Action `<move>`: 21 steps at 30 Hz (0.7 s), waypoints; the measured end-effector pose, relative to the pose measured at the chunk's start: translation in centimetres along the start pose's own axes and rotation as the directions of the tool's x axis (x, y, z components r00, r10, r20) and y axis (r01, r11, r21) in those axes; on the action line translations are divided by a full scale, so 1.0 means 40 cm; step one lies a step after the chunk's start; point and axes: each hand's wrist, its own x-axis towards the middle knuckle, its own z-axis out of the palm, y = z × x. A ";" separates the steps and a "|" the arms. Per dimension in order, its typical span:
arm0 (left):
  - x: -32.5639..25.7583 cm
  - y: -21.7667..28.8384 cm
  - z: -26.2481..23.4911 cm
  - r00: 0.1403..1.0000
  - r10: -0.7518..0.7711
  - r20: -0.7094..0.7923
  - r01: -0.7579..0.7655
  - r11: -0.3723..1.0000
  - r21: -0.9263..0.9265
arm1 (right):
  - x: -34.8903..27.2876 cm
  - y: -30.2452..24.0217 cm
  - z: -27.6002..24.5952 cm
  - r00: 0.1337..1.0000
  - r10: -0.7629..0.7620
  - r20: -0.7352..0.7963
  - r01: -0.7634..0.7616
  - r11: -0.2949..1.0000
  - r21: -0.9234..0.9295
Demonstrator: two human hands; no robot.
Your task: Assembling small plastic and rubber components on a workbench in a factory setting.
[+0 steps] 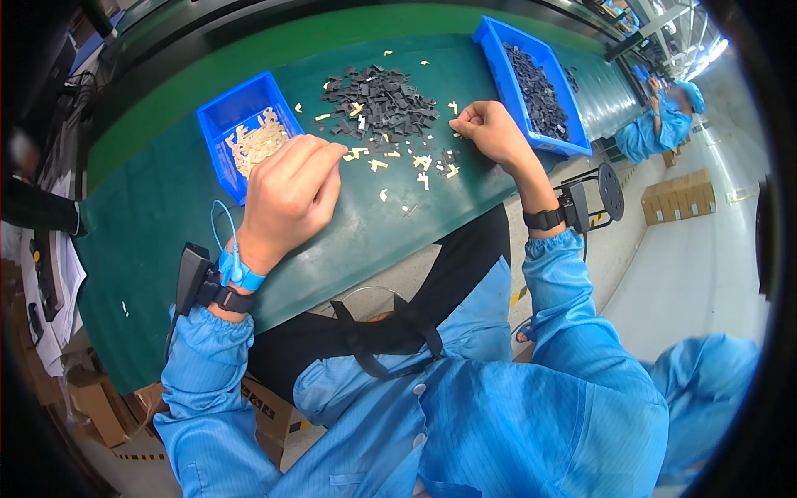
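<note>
My left hand [292,189] is above the green mat, beside a blue bin [217,166] of cream-coloured small parts [259,143]. Its fingers are curled together, and what they hold, if anything, is hidden. To the right, my right hand [496,135] is in a pinch, with thumb and forefinger pressed together; a pale speck shows by the fingertips, too small to name. Between the hands and farther back lies a heap of flat black parts [383,101]. Several cream L-shaped pieces [422,163] are scattered at its near side.
A longer blue bin [490,50] full of black pieces stands at the right of the green work surface [332,270]. A blue cord runs from my left wrist strap [238,272]. A co-worker [656,124] is at the far right, near cardboard boxes [678,197] on the floor.
</note>
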 end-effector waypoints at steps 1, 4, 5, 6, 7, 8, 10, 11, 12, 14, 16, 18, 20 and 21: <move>0.000 -0.002 0.002 1.000 0.006 -0.004 -0.006 1.000 0.007 | 0.001 0.001 0.001 1.000 -0.001 0.014 0.001 1.000 0.029; -0.005 -0.005 0.002 1.000 0.011 -0.004 -0.011 1.000 0.017 | 0.000 -0.002 0.003 0.999 -0.001 0.038 -0.001 0.999 0.037; -0.007 -0.005 0.002 1.000 0.010 -0.002 -0.010 1.000 0.020 | -0.004 -0.004 0.001 0.999 -0.001 0.038 -0.001 0.999 0.038; -0.009 -0.006 0.002 1.000 0.010 -0.002 -0.010 1.000 0.021 | -0.010 -0.007 -0.003 0.998 0.008 0.068 -0.013 0.998 0.064; -0.012 -0.006 0.003 1.000 0.001 -0.003 -0.001 1.000 0.015 | -0.014 -0.009 -0.005 0.995 0.017 0.098 -0.026 0.996 0.090; -0.014 -0.006 0.002 1.000 -0.008 -0.004 0.008 1.000 0.009 | -0.014 -0.004 -0.007 0.995 0.016 0.099 -0.025 0.996 0.091; -0.012 -0.004 0.004 1.000 -0.003 -0.007 0.003 1.000 0.007 | -0.016 0.020 -0.019 0.991 -0.018 0.135 -0.007 0.983 0.181; -0.012 -0.003 0.004 1.000 0.000 -0.008 0.000 1.000 0.006 | -0.021 0.034 -0.019 0.991 -0.016 0.134 -0.008 0.984 0.180; -0.012 -0.004 0.004 1.000 0.000 -0.009 0.000 1.000 0.006 | -0.028 0.045 -0.015 0.995 -0.041 0.095 0.015 0.966 0.258; -0.013 -0.004 0.005 1.000 -0.005 -0.001 0.005 1.000 0.005 | -0.044 0.067 -0.001 0.997 -0.061 0.053 0.040 0.943 0.332; -0.011 -0.005 0.003 1.000 -0.001 -0.002 0.001 1.000 0.007 | -0.061 0.074 0.018 0.968 -0.225 -0.111 0.247 0.932 0.267; -0.009 -0.005 0.003 1.000 0.001 0.000 -0.001 1.000 0.007 | -0.080 0.065 0.017 0.964 -0.235 -0.122 0.257 0.942 0.216; -0.009 -0.006 0.005 1.000 -0.010 0.007 0.010 1.000 0.012 | -0.087 0.044 0.010 0.929 -0.347 -0.126 0.337 0.937 -0.096; -0.007 -0.006 0.007 1.000 -0.007 0.008 0.007 1.000 0.008 | -0.082 0.046 0.006 0.930 -0.338 -0.146 0.325 0.940 -0.106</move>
